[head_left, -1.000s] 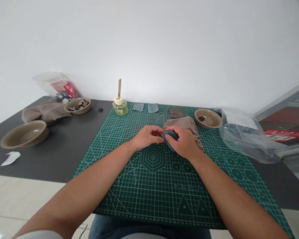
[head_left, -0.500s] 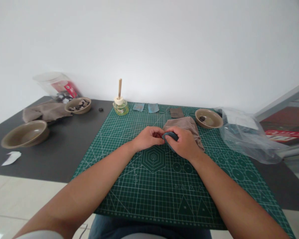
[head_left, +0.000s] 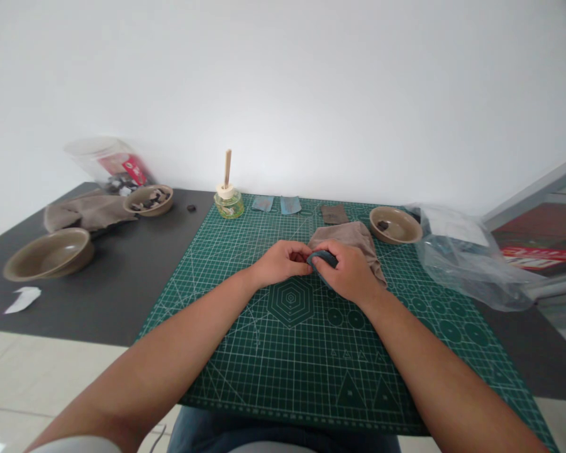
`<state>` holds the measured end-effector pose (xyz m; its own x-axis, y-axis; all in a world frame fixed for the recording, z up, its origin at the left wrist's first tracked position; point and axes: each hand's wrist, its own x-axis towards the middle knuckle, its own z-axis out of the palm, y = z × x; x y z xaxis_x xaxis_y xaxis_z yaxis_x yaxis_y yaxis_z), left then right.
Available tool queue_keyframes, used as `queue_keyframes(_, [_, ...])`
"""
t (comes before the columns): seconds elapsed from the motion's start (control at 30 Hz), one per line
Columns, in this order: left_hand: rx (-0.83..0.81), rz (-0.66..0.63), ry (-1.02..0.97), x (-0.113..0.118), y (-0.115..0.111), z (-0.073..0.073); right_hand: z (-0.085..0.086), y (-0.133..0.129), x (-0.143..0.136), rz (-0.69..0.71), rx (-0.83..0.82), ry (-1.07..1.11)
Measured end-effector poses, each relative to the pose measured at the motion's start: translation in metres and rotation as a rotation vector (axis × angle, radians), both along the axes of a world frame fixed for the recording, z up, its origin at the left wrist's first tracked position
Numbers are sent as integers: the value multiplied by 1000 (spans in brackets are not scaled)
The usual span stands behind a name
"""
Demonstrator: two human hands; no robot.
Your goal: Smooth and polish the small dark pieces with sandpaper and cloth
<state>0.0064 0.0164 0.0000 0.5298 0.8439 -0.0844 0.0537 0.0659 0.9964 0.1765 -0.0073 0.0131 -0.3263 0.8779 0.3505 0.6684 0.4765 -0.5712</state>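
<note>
Over the middle of the green cutting mat (head_left: 245,377), my two hands meet fingertip to fingertip. My right hand (head_left: 346,267) is closed around a curved dark blue-grey sheet (head_left: 327,257) that looks like sandpaper, with the thumb pressing on it. The fingers of my left hand (head_left: 283,261) are pinched together against the sheet's left end. Whatever small thing lies between them is hidden. Just behind my right hand, a crumpled brown cloth (head_left: 346,233) lies on the mat.
Two blue-grey squares (head_left: 290,204) and a brown square (head_left: 334,214) lie near the wall, by a reed diffuser (head_left: 229,204). A bowl (head_left: 408,236) with a dark lump and a plastic bag (head_left: 471,270) are at right. Left are another bowl (head_left: 47,255), a bowl of scraps (head_left: 165,204) and cloth (head_left: 92,211).
Almost nothing differs. Both hands stay in the same place with the same hold, and the view has shifted very slightly.
</note>
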Motion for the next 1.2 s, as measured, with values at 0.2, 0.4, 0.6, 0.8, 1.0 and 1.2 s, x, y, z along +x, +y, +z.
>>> queue_keyframes(0.2, [4,4,0,1,-1,1,0,0,0,2,-5,-3])
queue_keyframes(0.4, [-3,-2,-15,0,-1,2,0,0,1,1,-9,-9])
queue_keyframes(0.6, [4,-5,-9,0,-1,0,1,0,0,-2,-11,-14])
queue_keyframes(0.8, [5,-1,0,0,-1,-1,2,-1,1,2,-13,-22])
queue_keyframes(1.0, [3,-10,-6,0,-1,-2,2,-1,0,-5,-19,-21])
queue_keyframes(1.2, [30,-9,17,0,-1,-1,1,0,0,-4,-14,-23])
